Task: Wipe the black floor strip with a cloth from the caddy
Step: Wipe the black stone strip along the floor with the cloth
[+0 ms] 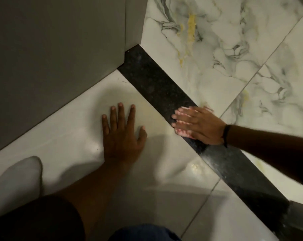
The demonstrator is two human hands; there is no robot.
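The black floor strip (148, 76) runs diagonally from the grey wall corner at upper centre down to the lower right edge, between plain white tile and veined marble tile. My left hand (122, 136) lies flat on the plain tile to the left of the strip, fingers spread, holding nothing. My right hand (197, 126) rests palm down across the middle of the strip, blurred by motion, fingers apart. No cloth shows under or in either hand, and no caddy is in view.
A grey wall or door panel (51, 66) fills the upper left. White marble tile with grey and yellow veins (234, 49) lies beyond the strip. A white sock or foot (16, 180) sits at lower left. My right wrist wears a black band (226, 134).
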